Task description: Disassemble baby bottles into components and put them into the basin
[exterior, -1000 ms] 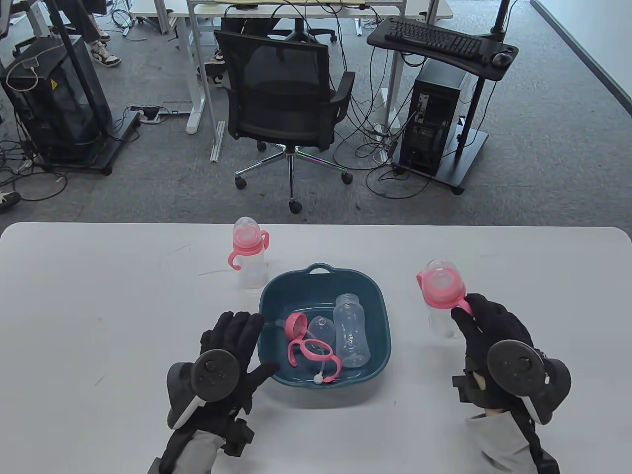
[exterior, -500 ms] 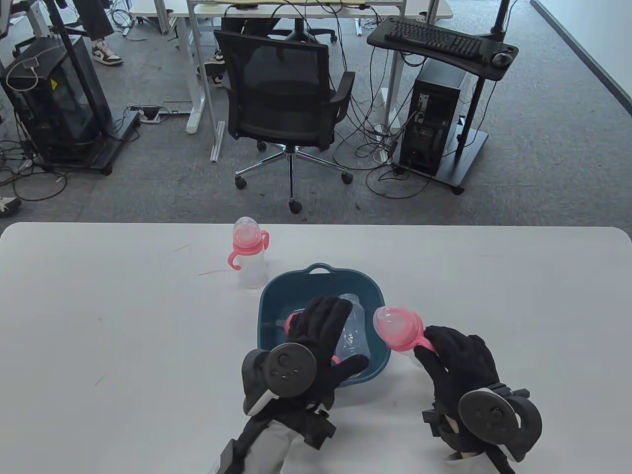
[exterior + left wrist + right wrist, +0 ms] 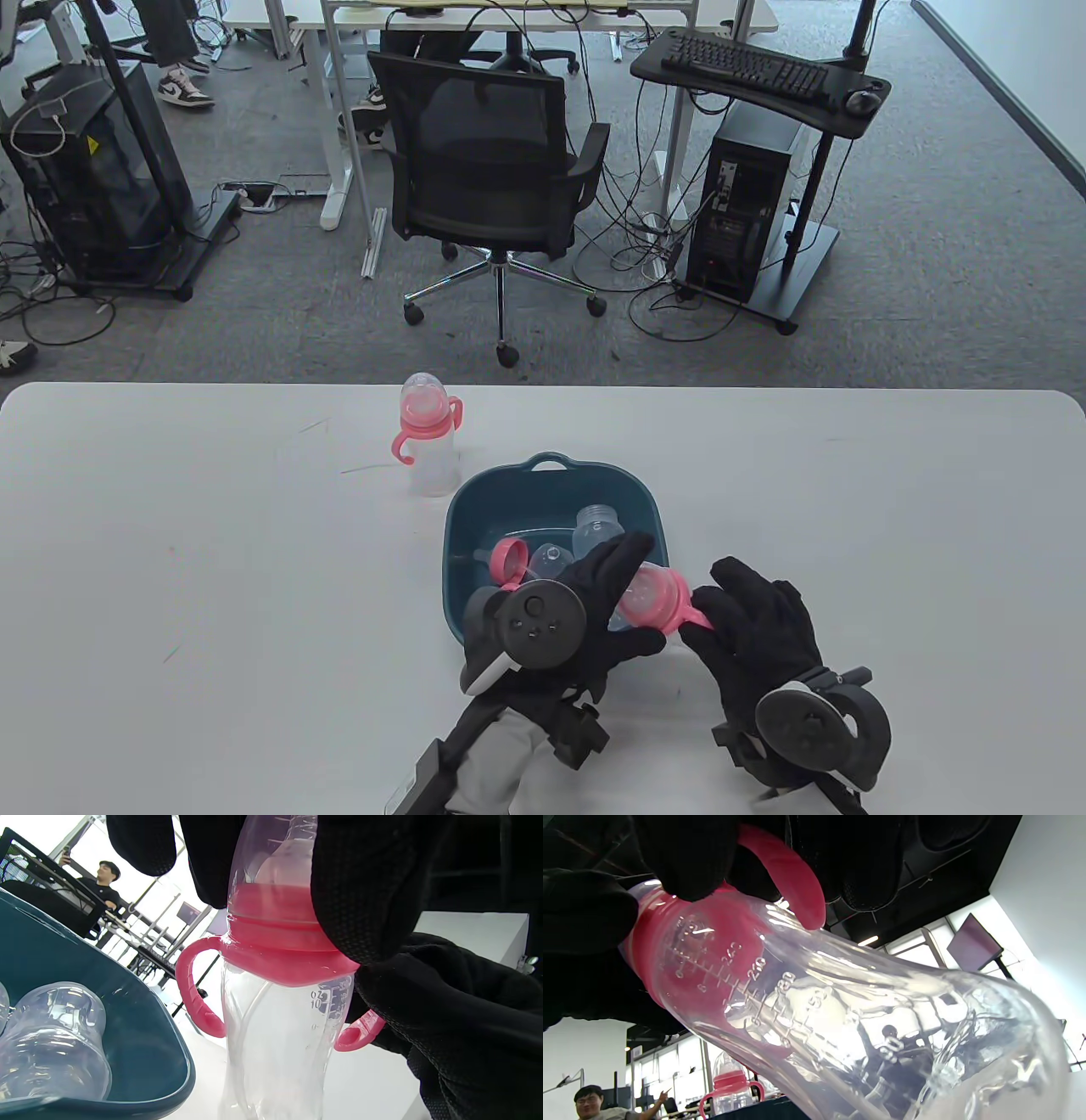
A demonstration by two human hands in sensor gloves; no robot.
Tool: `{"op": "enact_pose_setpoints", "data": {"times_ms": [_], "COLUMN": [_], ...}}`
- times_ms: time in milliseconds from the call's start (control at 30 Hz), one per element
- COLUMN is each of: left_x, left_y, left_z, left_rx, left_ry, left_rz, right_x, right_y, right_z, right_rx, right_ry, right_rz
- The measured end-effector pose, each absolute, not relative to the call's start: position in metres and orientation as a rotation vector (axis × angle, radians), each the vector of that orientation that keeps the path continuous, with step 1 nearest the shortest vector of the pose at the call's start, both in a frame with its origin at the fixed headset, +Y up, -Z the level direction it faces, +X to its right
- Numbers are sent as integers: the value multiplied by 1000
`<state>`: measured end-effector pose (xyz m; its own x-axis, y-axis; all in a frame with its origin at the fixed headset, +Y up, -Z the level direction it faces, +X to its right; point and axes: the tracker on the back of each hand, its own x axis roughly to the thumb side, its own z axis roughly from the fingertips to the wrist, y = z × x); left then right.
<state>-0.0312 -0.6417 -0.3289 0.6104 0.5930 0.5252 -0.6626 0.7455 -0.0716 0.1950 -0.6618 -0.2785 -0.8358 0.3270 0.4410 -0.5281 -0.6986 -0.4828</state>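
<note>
A baby bottle [image 3: 652, 596] with a clear body, pink collar, pink handles and a clear cap is held tilted at the basin's near right corner. My left hand [image 3: 635, 592] wraps over its top, with fingers [image 3: 360, 899] lying on the cap and collar of the bottle [image 3: 280, 1027]. My right hand [image 3: 711, 598] grips it from the right at a pink handle, with fingers [image 3: 683, 853] curled at the collar of the bottle [image 3: 840, 1005]. The teal basin [image 3: 543, 469] holds a clear bottle body [image 3: 594, 522], a pink ring [image 3: 509, 556] and a clear dome [image 3: 547, 560].
A second assembled bottle [image 3: 428, 441] stands upright just beyond the basin's far left corner, also visible as the distant bottle [image 3: 729, 1086]. The basin wall [image 3: 140, 1018] is close beside the held bottle. An office chair [image 3: 492, 161] stands beyond the table's far edge.
My right hand carried the bottle from the table's right side to the basin's near right corner. My left hand crossed over from the basin's left and closed on the bottle's top.
</note>
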Motion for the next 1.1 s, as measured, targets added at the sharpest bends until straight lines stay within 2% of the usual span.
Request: {"op": "enact_pose_setpoints", "data": {"times_ms": [333, 733, 1100], "left_x": [-26, -20, -55], "left_y": [-649, -648, -638], "left_z": [-330, -325, -336], "left_rx": [146, 205, 199], "left_ry": [-575, -562, -438], "left_rz": [707, 632, 690], "right_x": [206, 209, 228], "right_y": [-677, -678, -683], "right_z": [-287, -285, -290], "right_rx": [486, 495, 392], "right_ry": [-634, -705, -733], "right_rz": [2270, 2356, 2380]}}
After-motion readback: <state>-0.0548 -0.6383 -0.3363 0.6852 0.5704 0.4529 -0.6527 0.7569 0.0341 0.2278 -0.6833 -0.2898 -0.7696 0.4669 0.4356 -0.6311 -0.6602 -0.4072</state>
